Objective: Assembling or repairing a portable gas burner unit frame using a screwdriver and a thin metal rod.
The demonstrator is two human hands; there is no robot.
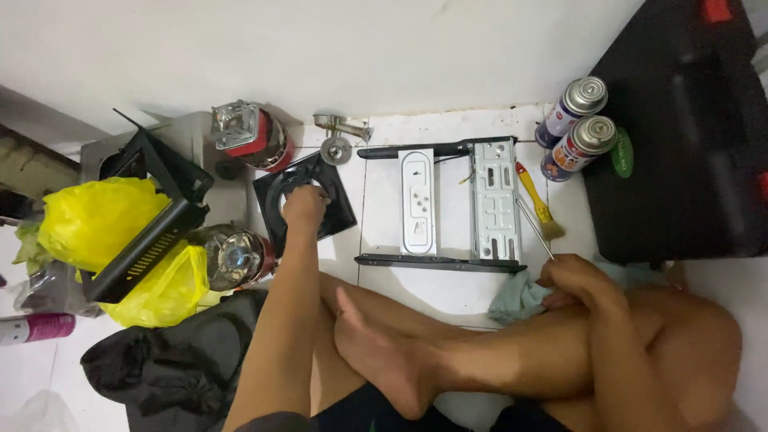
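I sit cross-legged on a white tiled floor. My left hand (305, 206) reaches forward and rests on a black square stove plate with a round ring (334, 210), its fingers closed on the ring's edge. My right hand (578, 280) lies on my knee and grips a thin metal rod (534, 230) that points up toward a yellow-handled brush (538, 202). A pale green cloth (517, 298) lies just left of that hand. In front of me lies a dismantled stove frame (452, 206): two black rails with a white panel and a grey perforated metal panel between them.
Two gas canisters (578, 124) stand at the back right beside a black case (688, 136). Two red-and-chrome burner units (250, 134) sit at the left, with a black metal casing (152, 216), yellow plastic bags (96, 220) and a black bag (172, 360).
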